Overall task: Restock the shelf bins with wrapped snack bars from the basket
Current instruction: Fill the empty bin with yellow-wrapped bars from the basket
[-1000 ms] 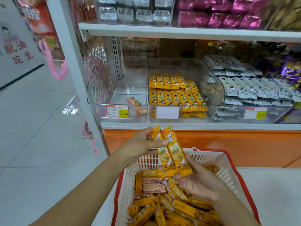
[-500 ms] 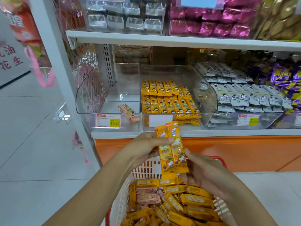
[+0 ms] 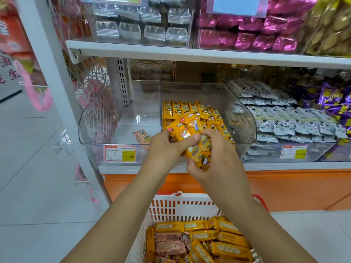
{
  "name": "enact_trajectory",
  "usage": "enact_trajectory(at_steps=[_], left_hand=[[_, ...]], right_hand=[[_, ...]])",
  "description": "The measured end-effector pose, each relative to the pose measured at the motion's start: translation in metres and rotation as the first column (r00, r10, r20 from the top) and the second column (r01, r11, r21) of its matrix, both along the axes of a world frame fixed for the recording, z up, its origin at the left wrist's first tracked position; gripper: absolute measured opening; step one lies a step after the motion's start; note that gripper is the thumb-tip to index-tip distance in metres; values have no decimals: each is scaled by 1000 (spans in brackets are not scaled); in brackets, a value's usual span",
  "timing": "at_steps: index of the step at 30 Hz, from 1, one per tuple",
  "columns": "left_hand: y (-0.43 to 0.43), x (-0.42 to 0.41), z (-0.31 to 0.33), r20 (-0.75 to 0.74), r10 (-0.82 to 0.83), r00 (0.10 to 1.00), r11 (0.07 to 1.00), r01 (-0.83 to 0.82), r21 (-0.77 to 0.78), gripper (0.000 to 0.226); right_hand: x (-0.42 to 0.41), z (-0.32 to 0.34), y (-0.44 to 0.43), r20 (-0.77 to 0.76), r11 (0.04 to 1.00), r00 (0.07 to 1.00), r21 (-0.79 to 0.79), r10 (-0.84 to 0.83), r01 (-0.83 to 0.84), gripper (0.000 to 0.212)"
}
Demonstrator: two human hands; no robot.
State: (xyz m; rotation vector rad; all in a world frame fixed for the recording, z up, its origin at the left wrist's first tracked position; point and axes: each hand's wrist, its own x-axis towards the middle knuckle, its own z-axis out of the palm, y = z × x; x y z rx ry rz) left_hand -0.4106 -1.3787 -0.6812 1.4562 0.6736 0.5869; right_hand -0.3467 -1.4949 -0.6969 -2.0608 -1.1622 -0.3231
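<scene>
Up from the basket [image 3: 182,207] I've carried two yellow bars [image 3: 190,130] — left hand [image 3: 165,147] and right hand [image 3: 214,154] both clamped on them, at the bin [image 3: 241,118] front. Stocked rows [image 3: 182,108] lie just beyond my knuckles — best laid flat, aligned.

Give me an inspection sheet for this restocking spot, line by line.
Surface: white shelf carrying clear bins; middle bin partly filled with stocked bars.
Job's things: held bars at the middle bin's front; basket below, with basket bars inside.
Clutter: lone bar in the left bin; pink bars mixed into the basket.
Grips: left hand and right hand both hold the held bars.
Cables: nothing seen.
Surroundings: grey packets, purple packets, price tag, tiled floor.
</scene>
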Motion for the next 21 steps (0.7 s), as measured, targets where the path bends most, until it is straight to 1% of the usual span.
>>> enact_trajectory(at_steps=[2,3,4,6,7,8,10,12,14,15,19,21], left_hand=[[7,0,4,48,-14,999,1000,13,23,34],[10,0,6,69,12,998,998,-16,55,34],[14,-1,6,66,68,996,990,-76,122,37],[22,-2,5,-2,214,977,922,-201,332,43],[26,-3,3,-34,257,966,888,-222,402,46],[30,-4,1,-63,270,961,876,-218,431,47],[33,-4,-4,-142,250,958,868,-157,471,49],[33,-3,-9,-210,237,949,827,-83,557,47],[33,-1,-10,-210,239,948,799,-69,597,41],[35,0,-10,-199,238,951,797,-74,599,38],[41,4,-13,-168,257,952,789,-107,606,29],[43,4,-14,-165,260,951,784,-108,611,30]], right_hand=[[8,8,8,-40,999,999,7,35,-35,54],[15,12,12,-63,999,997,2,42,-42,53],[25,16,17,-81,999,996,-10,29,-30,51],[52,25,29,-60,997,997,-63,-52,49,49],[67,30,35,3,987,993,-107,-119,119,48],[83,34,44,92,965,977,-163,-193,206,49],[111,40,63,266,878,915,-296,-303,376,53],[132,44,84,378,775,859,-402,-344,487,54],[148,47,101,481,695,812,-459,-329,554,51],[155,48,109,521,673,796,-473,-307,569,48],[181,41,133,549,636,795,-523,-259,568,29],[190,29,139,524,621,812,-554,-259,555,26]])
